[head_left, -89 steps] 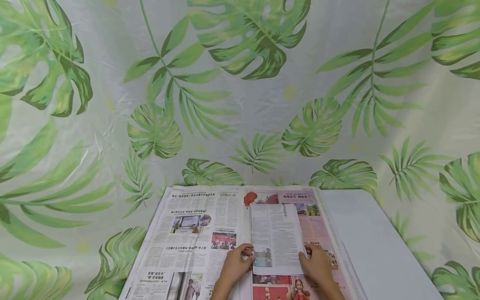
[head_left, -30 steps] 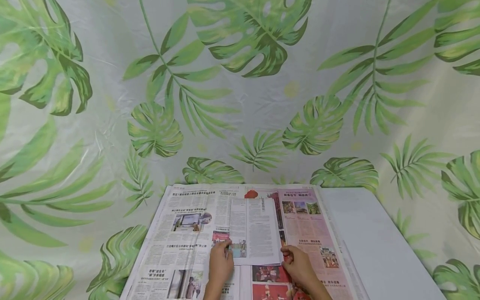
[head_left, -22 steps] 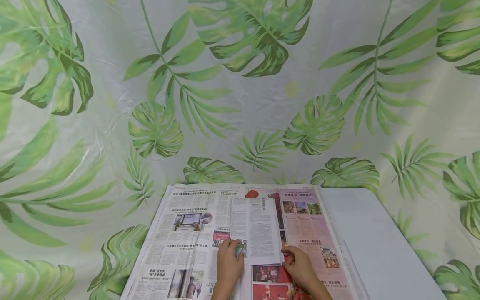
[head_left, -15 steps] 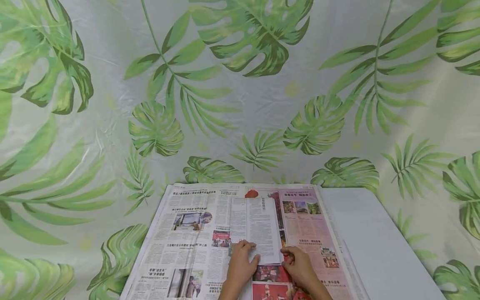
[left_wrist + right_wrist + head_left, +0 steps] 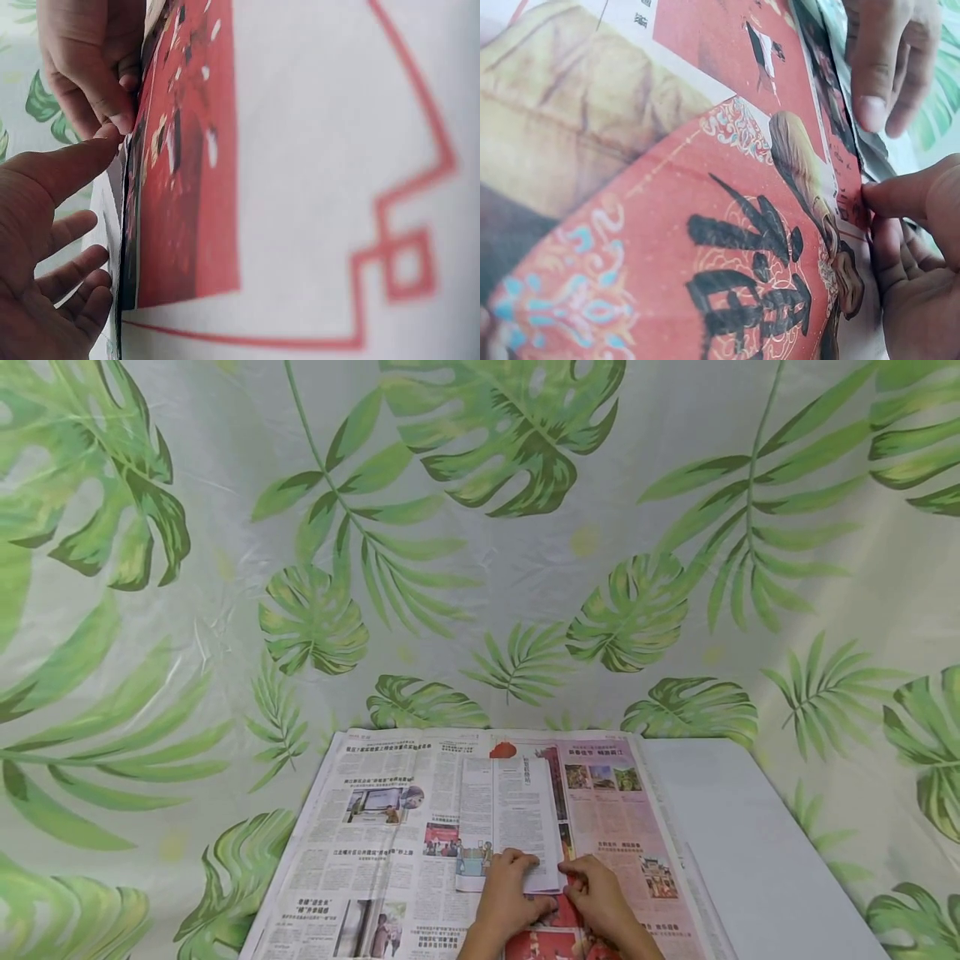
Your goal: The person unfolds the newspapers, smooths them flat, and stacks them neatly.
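A folded newspaper sheet (image 5: pixel 517 818) with a small cartoon at its lower left lies on an open newspaper (image 5: pixel 375 860). On the lower right part of the folded sheet, the fingers of my left hand (image 5: pixel 506 897) rest fairly straight, thumb spread. At the same sheet's lower right corner, my right hand (image 5: pixel 600 893) pinches the edge between thumb and index finger. Close up in the left wrist view, the left thumb (image 5: pixel 90 157) points at the right hand's fingertips. The right wrist view shows the right hand's thumb and index finger (image 5: pixel 900 196) meeting at the paper's edge.
The open newspaper has a black-and-white left page and a pink and red right page with photos (image 5: pixel 660 877). A white board or tabletop (image 5: pixel 765 852) extends to its right. Behind everything hangs a leaf-patterned cloth (image 5: pixel 510 568).
The folded sheet moved left with both hands, then stayed put. My left hand slid right across its lower edge, uncovering the cartoon, and now is beside the right hand at the corner.
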`<control>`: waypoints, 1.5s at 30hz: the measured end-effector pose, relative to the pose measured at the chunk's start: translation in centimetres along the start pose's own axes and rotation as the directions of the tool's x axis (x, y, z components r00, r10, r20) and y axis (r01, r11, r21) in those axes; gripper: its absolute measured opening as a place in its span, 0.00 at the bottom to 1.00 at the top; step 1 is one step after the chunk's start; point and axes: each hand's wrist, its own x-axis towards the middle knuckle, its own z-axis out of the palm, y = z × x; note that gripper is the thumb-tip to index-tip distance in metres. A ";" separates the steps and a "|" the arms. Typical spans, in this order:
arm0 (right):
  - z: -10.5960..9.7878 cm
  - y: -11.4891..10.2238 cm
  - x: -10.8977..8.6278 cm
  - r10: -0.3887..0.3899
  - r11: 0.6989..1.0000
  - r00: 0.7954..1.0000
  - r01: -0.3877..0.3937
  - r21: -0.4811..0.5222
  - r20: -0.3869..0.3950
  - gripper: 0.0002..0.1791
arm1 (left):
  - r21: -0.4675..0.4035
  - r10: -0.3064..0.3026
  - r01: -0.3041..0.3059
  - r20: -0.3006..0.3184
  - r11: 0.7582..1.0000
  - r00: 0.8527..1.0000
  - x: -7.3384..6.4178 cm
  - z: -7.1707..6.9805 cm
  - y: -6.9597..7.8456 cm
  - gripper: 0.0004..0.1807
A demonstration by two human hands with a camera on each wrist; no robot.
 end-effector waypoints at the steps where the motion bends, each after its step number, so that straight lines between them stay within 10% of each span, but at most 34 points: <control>1: 0.0 0.0 0.0 -0.002 1.000 1.000 0.002 -0.003 0.003 0.18 | 0.001 0.002 -0.002 -0.002 1.000 1.000 0.0 0.1 0.1 0.33; 22: 0.0 0.6 0.6 0.000 0.999 0.999 -0.001 -0.035 -0.051 0.11 | 0.102 0.086 -0.078 -0.080 0.992 0.993 1.1 3.4 -0.4 0.29; 45: 0.1 0.3 0.6 -0.001 1.000 0.997 0.000 -0.009 -0.079 0.12 | 0.100 0.180 -0.177 -0.016 0.979 0.984 2.1 3.2 0.8 0.20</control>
